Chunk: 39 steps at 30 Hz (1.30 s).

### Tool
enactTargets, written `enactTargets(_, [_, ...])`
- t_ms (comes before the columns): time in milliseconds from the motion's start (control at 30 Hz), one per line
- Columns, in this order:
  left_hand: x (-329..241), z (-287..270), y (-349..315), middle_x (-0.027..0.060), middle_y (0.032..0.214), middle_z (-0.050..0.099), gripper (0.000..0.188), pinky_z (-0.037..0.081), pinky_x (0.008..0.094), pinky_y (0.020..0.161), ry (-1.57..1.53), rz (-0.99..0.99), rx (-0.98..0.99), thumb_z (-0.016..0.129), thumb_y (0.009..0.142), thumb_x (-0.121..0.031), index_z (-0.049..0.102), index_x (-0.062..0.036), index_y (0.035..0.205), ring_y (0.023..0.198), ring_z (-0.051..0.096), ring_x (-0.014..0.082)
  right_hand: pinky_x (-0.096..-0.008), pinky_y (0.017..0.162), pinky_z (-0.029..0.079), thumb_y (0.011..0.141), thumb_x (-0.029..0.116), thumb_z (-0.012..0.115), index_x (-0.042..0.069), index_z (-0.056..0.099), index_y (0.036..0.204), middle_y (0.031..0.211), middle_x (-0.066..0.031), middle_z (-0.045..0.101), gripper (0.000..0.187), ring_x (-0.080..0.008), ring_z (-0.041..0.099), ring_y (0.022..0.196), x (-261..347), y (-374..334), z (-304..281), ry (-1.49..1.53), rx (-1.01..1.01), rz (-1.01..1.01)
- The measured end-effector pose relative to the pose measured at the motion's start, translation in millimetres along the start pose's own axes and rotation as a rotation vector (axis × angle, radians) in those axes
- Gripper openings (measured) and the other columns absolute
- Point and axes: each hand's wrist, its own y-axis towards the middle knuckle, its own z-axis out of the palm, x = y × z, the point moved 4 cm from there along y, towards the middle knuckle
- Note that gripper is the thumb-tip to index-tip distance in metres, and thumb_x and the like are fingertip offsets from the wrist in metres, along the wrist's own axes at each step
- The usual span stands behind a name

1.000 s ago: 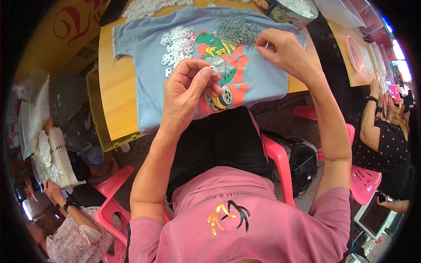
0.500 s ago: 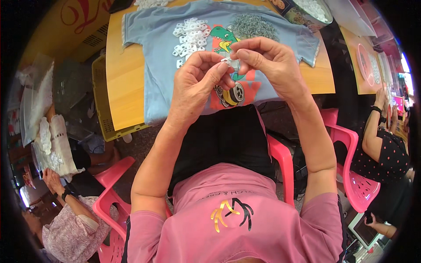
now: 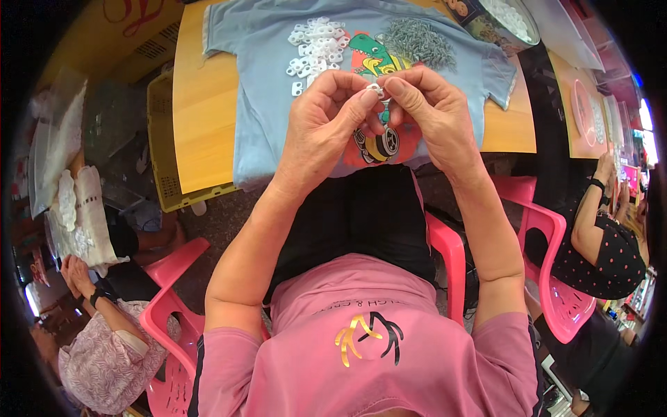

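Note:
Between my two hands, above the blue T-shirt (image 3: 271,104), is a small white plastic piece with holes (image 3: 376,89). The thumb and fingers of my left hand (image 3: 325,128) pinch it. My right hand (image 3: 439,118) is closed too, its thumb and fingertips pressed together right beside the piece; whatever they hold is too small to make out. Beyond my left hand a heap of similar white plastic pieces (image 3: 316,48) lies on the shirt. Farther right, past a printed green dinosaur, is a pile of small grey metal screws (image 3: 420,45).
The shirt covers much of a wooden table (image 3: 205,104). A round tin of white pieces (image 3: 511,21) stands at the far right. A yellow crate (image 3: 163,139) is beside the table's left edge. Pink chairs (image 3: 549,243) and other people (image 3: 114,354) are on both sides.
My right hand has come down and closer to my left, its fingertips now at the white piece. The view has shifted slightly, and the left hand still pinches the piece.

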Motion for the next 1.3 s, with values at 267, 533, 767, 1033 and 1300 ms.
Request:
enactTargets(267, [-1.2,-0.4,0.1,0.0056,0.082,0.064,0.018,0.050,0.0230,0.064,0.017,0.001,-0.013,0.060,0.096,-0.015,0.057,0.0023,0.102,0.070,0.062,0.0101,-0.0184,0.062,0.045,0.095,0.018,0.062,0.000,0.066,0.101,0.080,-0.0001,0.062,0.019,-0.0056,0.056,0.066,4.0,-1.6,2.4,-0.042,-0.014,-0.035])
enactTargets(533, [0.8,-0.4,-0.4,0.0055,0.082,0.064,0.018,0.050,0.0228,0.064,0.015,0.011,-0.010,0.060,0.095,-0.014,0.057,0.0023,0.101,0.070,0.062,0.0099,-0.0190,0.062,0.046,0.095,0.017,0.062,-0.001,0.065,0.101,0.080,-0.0007,0.063,0.019,-0.0057,0.056,0.066,4.7,-1.7,3.7,-0.107,-0.030,-0.049])
enactTargets(767, [1.1,-1.9,-0.3,0.0063,0.081,0.064,0.017,0.051,0.0230,0.063,0.013,0.015,-0.017,0.061,0.095,-0.013,0.057,0.0027,0.100,0.070,0.062,0.0104,-0.0193,0.062,0.047,0.095,0.014,0.062,-0.002,0.064,0.100,0.082,-0.0011,0.063,0.017,-0.0054,0.056,0.067,5.7,-3.7,7.0,-0.202,-0.059,-0.101])
enactTargets(1033, [2.7,-3.2,1.1,0.0099,0.082,0.066,0.014,0.052,0.0234,0.061,-0.057,0.036,-0.042,0.061,0.094,-0.008,0.056,0.0037,0.099,0.068,0.064,0.0124,-0.0191,0.061,0.047,0.095,0.011,0.062,-0.001,0.064,0.097,0.078,-0.0004,0.063,0.013,-0.0046,0.056,0.067,2.4,-3.6,19.6,-0.276,-0.141,-0.242])
enactTargets(1300, [3.7,-7.1,2.9,0.0106,0.080,0.066,0.014,0.053,0.0244,0.062,-0.056,0.052,-0.097,0.062,0.094,-0.009,0.056,0.0039,0.096,0.068,0.065,0.0139,-0.0198,0.060,0.046,0.096,0.013,0.061,-0.001,0.064,0.095,0.076,-0.0007,0.063,0.014,-0.0045,0.056,0.068,10.2,1.7,24.0,-0.357,-0.158,-0.190])
